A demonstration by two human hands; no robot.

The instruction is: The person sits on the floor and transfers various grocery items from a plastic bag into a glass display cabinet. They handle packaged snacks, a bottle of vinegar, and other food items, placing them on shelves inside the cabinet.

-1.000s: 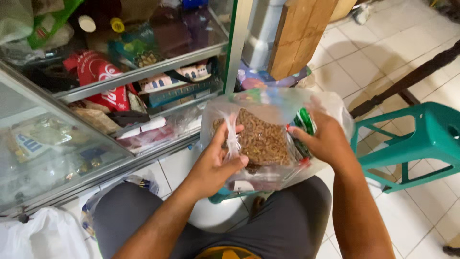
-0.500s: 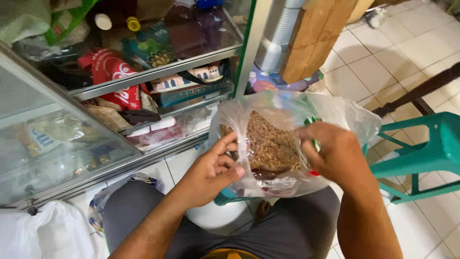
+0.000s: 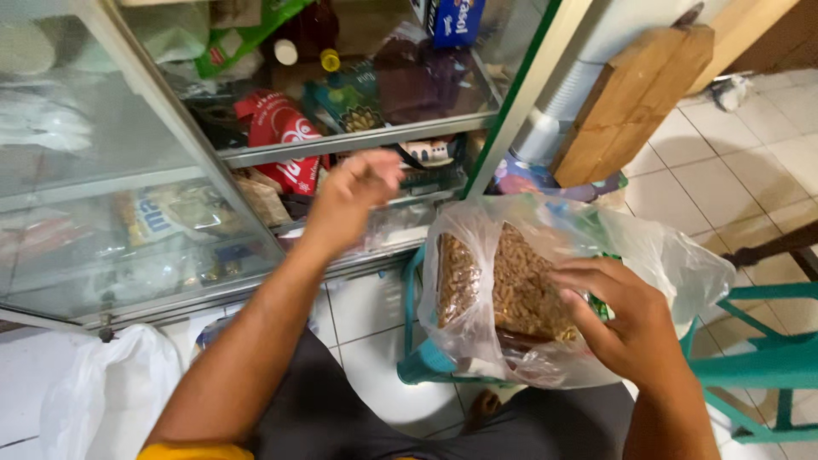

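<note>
A red packet (image 3: 281, 140) and a blue box (image 3: 452, 19) are sitting on the glass cabinet's (image 3: 153, 255) shelves, a white bag (image 3: 102, 400) lying below. My right hand (image 3: 622, 319) is gripping the clear bag (image 3: 545, 290) of brown snacks over my lap. My left hand (image 3: 354, 192) is hovering loosely curled and empty near the shelf, well apart from it.

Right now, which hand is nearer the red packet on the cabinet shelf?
Left. The left hand is raised just right of the red packet; the right hand is lower, on the clear plastic bag.
</note>
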